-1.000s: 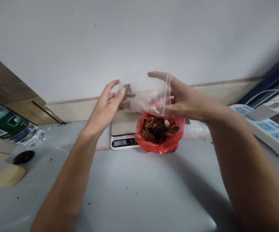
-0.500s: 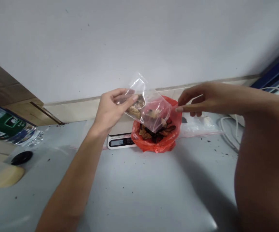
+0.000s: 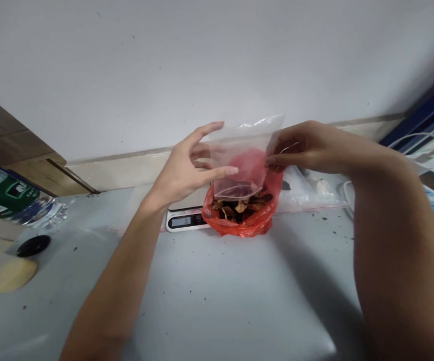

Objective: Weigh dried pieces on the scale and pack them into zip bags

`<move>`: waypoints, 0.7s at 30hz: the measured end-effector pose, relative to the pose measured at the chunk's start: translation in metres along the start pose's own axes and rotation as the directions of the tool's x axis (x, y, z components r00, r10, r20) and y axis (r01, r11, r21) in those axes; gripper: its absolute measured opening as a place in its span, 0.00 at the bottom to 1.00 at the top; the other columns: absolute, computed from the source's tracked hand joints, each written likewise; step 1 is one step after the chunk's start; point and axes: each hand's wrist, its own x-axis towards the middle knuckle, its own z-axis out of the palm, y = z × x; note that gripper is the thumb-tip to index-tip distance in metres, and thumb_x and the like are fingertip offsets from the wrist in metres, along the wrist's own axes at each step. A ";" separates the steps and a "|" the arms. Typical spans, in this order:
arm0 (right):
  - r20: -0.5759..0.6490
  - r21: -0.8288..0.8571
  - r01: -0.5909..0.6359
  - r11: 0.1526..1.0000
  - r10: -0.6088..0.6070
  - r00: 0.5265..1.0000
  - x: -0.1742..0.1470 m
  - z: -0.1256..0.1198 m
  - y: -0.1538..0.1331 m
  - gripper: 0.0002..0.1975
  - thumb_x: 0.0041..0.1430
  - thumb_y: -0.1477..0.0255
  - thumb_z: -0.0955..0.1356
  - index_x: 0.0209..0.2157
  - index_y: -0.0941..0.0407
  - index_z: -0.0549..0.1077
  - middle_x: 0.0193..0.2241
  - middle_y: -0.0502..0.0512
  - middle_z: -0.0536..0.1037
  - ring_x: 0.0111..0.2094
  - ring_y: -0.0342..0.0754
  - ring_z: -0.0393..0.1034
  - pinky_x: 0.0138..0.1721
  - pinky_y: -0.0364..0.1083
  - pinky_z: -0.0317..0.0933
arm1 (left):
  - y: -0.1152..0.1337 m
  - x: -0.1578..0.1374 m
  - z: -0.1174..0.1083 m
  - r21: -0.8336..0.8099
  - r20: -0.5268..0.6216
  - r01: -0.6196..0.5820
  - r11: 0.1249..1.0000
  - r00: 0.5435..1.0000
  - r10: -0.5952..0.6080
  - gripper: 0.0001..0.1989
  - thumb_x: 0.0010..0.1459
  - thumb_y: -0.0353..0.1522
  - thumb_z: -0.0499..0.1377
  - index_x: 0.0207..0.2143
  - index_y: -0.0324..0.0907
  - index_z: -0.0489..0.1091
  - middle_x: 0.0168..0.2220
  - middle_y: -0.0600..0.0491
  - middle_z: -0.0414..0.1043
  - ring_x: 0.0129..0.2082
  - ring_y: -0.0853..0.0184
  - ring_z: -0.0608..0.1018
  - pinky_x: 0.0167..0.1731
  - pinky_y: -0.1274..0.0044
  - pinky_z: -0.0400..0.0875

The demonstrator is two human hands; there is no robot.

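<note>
At the left edge, a water bottle with a green label (image 3: 17,195) stands near a black lid (image 3: 33,246) on the table (image 3: 202,311), both where they were. Next comes the left hand (image 3: 181,168): its thumb lies in front of the clear zip bag (image 3: 239,133) and its fingers are spread toward the back, so the grip is open, with no pinch visible. Beyond its wrist sits the kitchen scale (image 3: 187,228), partly behind the red plastic bag; its display reads what looks like 0.0, as half a second ago, while a second ago it seemed to show 10.7.

In the middle is the main change: the zip bag has turned so its seal line faces down, just over the mouth of the red bag (image 3: 239,229). Half a second ago brown pieces bulged at its left end; now none can be made out inside, and dried brown pieces (image 3: 245,205) lie in the red bag below. I judge the tipping-out to be nearly or fully done, though a scrap behind the fingers could be hidden.

Further right, the right hand (image 3: 303,145) has its grip closed on the zip bag's right edge, near a clear plastic sheet (image 3: 307,195) on the table
</note>
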 end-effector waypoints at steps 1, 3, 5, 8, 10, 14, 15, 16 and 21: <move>-0.011 0.011 -0.005 1.000 0.005 1.000 -0.002 -0.001 0.001 0.18 0.56 0.53 0.74 0.31 0.55 0.79 0.29 0.54 0.81 0.31 0.50 0.74 0.33 0.49 0.63 | -0.001 0.000 -0.002 0.023 0.031 0.029 0.999 0.999 -0.030 0.36 0.47 0.40 0.77 0.59 0.45 0.76 0.47 0.50 0.85 0.48 0.59 0.86 0.44 0.74 0.82; -0.034 0.042 -0.010 0.999 0.011 0.999 -0.003 -0.002 0.001 0.20 0.56 0.51 0.74 0.31 0.55 0.77 0.30 0.55 0.81 0.32 0.51 0.75 0.34 0.49 0.64 | -0.002 0.000 -0.003 0.064 0.074 0.071 0.995 0.994 -0.076 0.26 0.50 0.38 0.75 0.52 0.42 0.80 0.37 0.52 0.85 0.42 0.60 0.87 0.43 0.74 0.82; -0.066 0.064 0.008 0.998 -0.004 0.998 -0.003 0.000 0.002 0.21 0.55 0.49 0.75 0.32 0.55 0.77 0.31 0.55 0.82 0.33 0.51 0.75 0.34 0.49 0.64 | -0.002 0.000 -0.001 0.061 0.071 0.076 0.995 0.994 -0.081 0.13 0.53 0.35 0.72 0.40 0.40 0.81 0.33 0.52 0.84 0.37 0.62 0.86 0.42 0.74 0.82; -0.126 0.105 0.040 0.994 -0.026 0.992 0.002 0.008 0.003 0.24 0.51 0.48 0.76 0.36 0.53 0.78 0.36 0.55 0.83 0.37 0.53 0.77 0.36 0.49 0.66 | -0.002 0.001 0.005 -0.031 0.016 0.044 0.999 0.999 -0.044 0.06 0.52 0.32 0.71 0.30 0.40 0.77 0.31 0.54 0.83 0.35 0.65 0.85 0.39 0.76 0.81; -0.110 0.164 0.028 0.986 -0.010 0.994 0.007 0.015 0.004 0.25 0.49 0.48 0.77 0.39 0.53 0.79 0.38 0.56 0.84 0.39 0.54 0.77 0.36 0.50 0.68 | -0.002 0.001 0.006 -0.108 -0.023 0.047 0.993 0.998 -0.050 0.09 0.50 0.33 0.72 0.29 0.41 0.74 0.30 0.55 0.81 0.33 0.65 0.85 0.36 0.76 0.81; -0.071 0.291 0.042 0.956 -0.022 0.997 0.013 0.029 0.000 0.18 0.51 0.54 0.77 0.32 0.53 0.75 0.29 0.52 0.79 0.31 0.50 0.72 0.30 0.48 0.65 | -0.001 0.000 -0.004 -0.143 0.004 0.145 0.979 0.989 -0.146 0.17 0.47 0.36 0.75 0.36 0.42 0.74 0.32 0.54 0.81 0.36 0.62 0.86 0.40 0.72 0.83; -0.104 0.321 0.058 0.945 -0.026 0.994 0.014 0.031 -0.001 0.18 0.51 0.55 0.77 0.30 0.53 0.73 0.27 0.51 0.77 0.30 0.49 0.71 0.29 0.47 0.64 | 0.000 -0.001 -0.009 -0.131 0.025 0.170 0.977 0.985 -0.168 0.21 0.46 0.38 0.76 0.41 0.42 0.75 0.34 0.53 0.82 0.39 0.60 0.86 0.43 0.70 0.83; -0.140 0.346 0.070 0.935 -0.023 0.990 0.015 0.032 -0.003 0.17 0.51 0.56 0.77 0.30 0.53 0.73 0.27 0.50 0.77 0.29 0.48 0.70 0.28 0.47 0.64 | 0.000 -0.001 -0.014 -0.126 0.031 0.183 0.975 0.983 -0.180 0.25 0.46 0.40 0.77 0.45 0.42 0.76 0.37 0.51 0.83 0.43 0.58 0.86 0.45 0.68 0.83; -0.059 0.357 0.083 0.931 -0.066 0.996 0.015 0.031 -0.009 0.15 0.49 0.58 0.78 0.32 0.54 0.79 0.30 0.52 0.81 0.32 0.50 0.73 0.31 0.48 0.67 | 0.000 -0.004 -0.034 -0.125 -0.114 0.163 0.979 0.978 -0.177 0.27 0.57 0.46 0.70 0.55 0.43 0.77 0.43 0.48 0.85 0.49 0.56 0.86 0.49 0.67 0.82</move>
